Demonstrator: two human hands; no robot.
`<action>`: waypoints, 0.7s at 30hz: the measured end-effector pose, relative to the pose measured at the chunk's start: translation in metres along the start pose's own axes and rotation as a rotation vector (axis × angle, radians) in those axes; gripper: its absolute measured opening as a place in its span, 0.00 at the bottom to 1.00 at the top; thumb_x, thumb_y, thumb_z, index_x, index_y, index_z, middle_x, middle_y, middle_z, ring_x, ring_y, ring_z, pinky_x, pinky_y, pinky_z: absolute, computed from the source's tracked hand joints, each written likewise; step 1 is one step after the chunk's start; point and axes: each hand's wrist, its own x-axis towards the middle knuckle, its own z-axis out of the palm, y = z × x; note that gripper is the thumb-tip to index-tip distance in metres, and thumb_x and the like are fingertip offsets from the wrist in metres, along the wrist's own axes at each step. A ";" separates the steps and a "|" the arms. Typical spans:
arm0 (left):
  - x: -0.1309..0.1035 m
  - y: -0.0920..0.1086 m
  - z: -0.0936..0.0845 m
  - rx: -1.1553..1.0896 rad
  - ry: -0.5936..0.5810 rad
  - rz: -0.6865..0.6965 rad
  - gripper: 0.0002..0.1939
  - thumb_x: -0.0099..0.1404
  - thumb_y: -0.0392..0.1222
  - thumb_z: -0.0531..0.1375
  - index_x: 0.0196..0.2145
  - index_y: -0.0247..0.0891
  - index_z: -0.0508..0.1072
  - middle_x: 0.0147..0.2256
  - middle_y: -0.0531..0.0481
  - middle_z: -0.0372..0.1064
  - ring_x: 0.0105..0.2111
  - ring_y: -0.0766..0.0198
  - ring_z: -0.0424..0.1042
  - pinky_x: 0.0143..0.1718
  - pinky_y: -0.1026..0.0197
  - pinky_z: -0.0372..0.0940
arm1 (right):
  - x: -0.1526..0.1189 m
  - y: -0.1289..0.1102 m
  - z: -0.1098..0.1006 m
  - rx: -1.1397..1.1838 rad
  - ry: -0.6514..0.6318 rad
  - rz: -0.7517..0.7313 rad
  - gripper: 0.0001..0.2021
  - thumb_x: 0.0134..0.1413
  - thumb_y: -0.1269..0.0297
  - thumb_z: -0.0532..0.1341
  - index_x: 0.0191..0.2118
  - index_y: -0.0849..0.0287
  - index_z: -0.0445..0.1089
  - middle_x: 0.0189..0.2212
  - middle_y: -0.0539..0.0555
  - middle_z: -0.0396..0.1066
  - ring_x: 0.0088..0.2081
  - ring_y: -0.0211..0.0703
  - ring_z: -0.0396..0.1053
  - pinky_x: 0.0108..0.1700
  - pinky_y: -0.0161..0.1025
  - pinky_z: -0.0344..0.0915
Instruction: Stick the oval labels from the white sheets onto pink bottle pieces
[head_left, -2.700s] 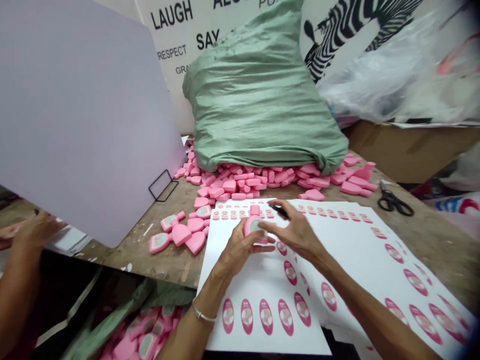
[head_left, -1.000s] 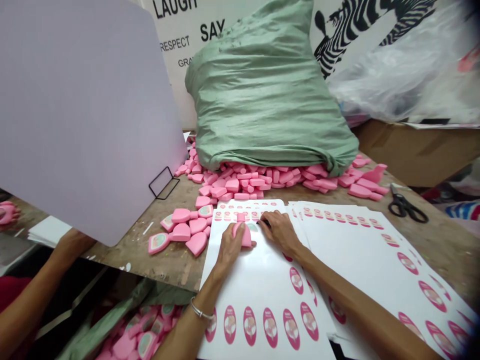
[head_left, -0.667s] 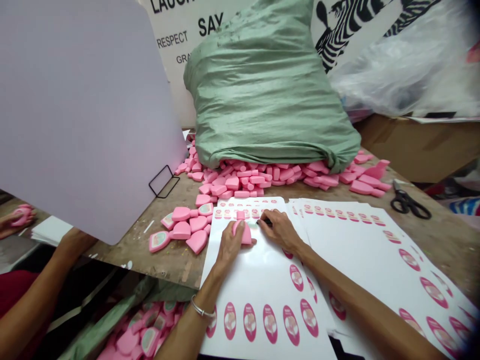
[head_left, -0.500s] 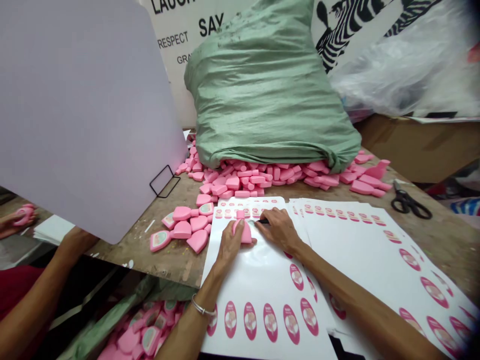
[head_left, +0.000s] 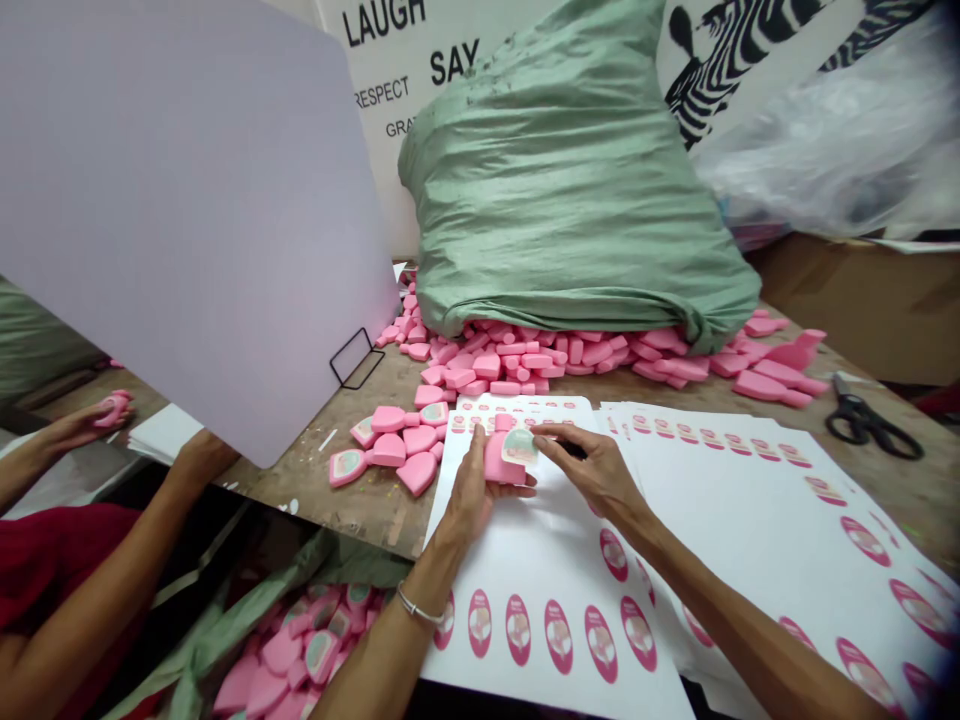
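My left hand is wrapped round a small pink plastic bottle, its cap end pointing away from me. My right hand pinches the right side of a pale green-and-white sticker, which overlaps the bottle's front. Whether the whole sticker touches the bottle, I cannot tell. A dark object, mostly hidden, shows under my right fingers. Beneath both hands lies a white sticker sheet printed with pink oval labels. Left of it, several pink bottles lie in a loose group, some bearing labels.
More sticker sheets lie at right, with black scissors beyond. A green sack rests behind a heap of pink bottles. A pale panel stands at left, a co-worker's arm below it. Labelled bottles fill a sack below the table.
The sticker is now off the sheet in my right fingers, up against the bottle. The bottle has turned a little in my left hand. The whole view has shifted slightly.
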 end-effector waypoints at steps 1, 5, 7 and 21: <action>-0.003 0.002 0.002 -0.008 -0.012 -0.010 0.32 0.62 0.65 0.48 0.42 0.32 0.72 0.34 0.41 0.74 0.29 0.58 0.76 0.30 0.57 0.73 | -0.003 -0.004 0.002 0.011 -0.012 -0.010 0.14 0.51 0.52 0.62 0.39 0.55 0.76 0.34 0.52 0.76 0.34 0.43 0.71 0.36 0.39 0.65; -0.009 0.008 0.008 -0.047 -0.035 -0.025 0.32 0.64 0.64 0.47 0.43 0.31 0.72 0.34 0.40 0.75 0.29 0.57 0.76 0.32 0.54 0.73 | -0.010 -0.014 0.007 0.017 -0.011 -0.047 0.12 0.51 0.55 0.62 0.37 0.55 0.77 0.36 0.52 0.77 0.38 0.46 0.72 0.40 0.41 0.67; -0.010 0.010 0.008 -0.056 -0.029 -0.025 0.32 0.64 0.63 0.47 0.44 0.31 0.72 0.34 0.40 0.75 0.30 0.57 0.76 0.33 0.54 0.73 | -0.012 -0.017 0.008 0.014 -0.005 -0.062 0.11 0.52 0.56 0.62 0.37 0.55 0.77 0.36 0.53 0.77 0.39 0.47 0.73 0.42 0.42 0.67; -0.010 0.013 0.010 -0.073 -0.029 -0.026 0.29 0.66 0.59 0.47 0.42 0.29 0.73 0.32 0.40 0.75 0.31 0.56 0.76 0.34 0.51 0.73 | -0.010 -0.015 0.011 -0.068 0.039 -0.158 0.09 0.53 0.58 0.62 0.37 0.53 0.76 0.33 0.51 0.76 0.34 0.42 0.70 0.36 0.40 0.66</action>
